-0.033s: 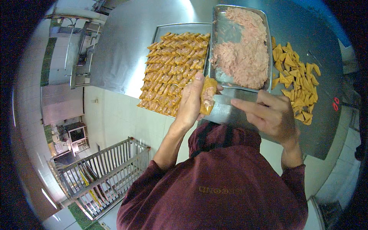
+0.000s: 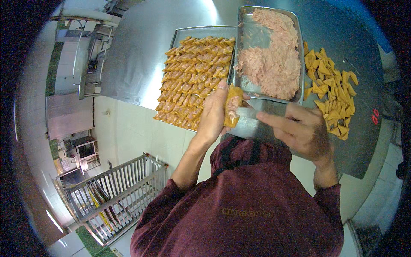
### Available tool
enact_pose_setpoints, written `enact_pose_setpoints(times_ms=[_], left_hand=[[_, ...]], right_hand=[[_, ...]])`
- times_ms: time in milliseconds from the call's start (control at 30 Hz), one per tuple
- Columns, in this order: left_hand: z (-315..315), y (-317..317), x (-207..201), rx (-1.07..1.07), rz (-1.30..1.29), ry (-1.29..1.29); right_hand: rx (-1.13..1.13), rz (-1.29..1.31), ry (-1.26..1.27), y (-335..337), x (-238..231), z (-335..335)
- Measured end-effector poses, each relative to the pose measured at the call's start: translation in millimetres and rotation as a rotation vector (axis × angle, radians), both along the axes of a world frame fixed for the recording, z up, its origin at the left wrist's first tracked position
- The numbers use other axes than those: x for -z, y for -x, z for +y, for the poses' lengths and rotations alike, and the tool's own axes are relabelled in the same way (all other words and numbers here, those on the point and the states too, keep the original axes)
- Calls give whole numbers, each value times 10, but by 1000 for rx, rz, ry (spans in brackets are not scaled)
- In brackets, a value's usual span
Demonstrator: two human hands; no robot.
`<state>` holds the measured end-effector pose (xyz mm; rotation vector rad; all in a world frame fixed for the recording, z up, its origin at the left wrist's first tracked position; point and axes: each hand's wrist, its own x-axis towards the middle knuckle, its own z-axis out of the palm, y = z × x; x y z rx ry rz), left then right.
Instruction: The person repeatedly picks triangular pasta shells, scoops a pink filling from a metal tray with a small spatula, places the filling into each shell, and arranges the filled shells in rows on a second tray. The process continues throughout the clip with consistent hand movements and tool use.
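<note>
Upright in my left hand is a yellow-brown fried tofu pocket, its open side showing pale pink meat paste. My thumb lies along its left edge, with fingers behind it. My right hand grips a flat metal spreader, index finger stretched along it; the hand is slightly blurred and hides the handle. The spreader's tip meets the filling or lies right beside it. Ahead, a metal tray holds a mound of meat paste.
Left of the paste, a second tray carries rows of filled pockets. A pile of tan triangular pockets lies on the steel table at right. A slatted metal rack stands on the floor, lower left.
My right hand and the spreader have shifted very slightly left and down against the pocket. My left hand stays almost where it was.
</note>
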<state>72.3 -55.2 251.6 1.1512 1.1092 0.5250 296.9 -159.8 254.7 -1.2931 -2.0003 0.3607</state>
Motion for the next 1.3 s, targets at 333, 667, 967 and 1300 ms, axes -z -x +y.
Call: enact_pose_setpoints(times_ms=[333,667,967,1300], left_hand=[[-123,-173,81,-240,-87,-216],[-376,-213,-44,-493,-234,-338],[-755,-204,-114,-445,-258,-245],[-923,-137,-84,-469,-246,-269]], right_hand=[[174,13,4,126,-60,-213],[243,215,-8,391,5,-499],[221,176,-41,486,23,-612],[196,219,-31,490,-83,-840]])
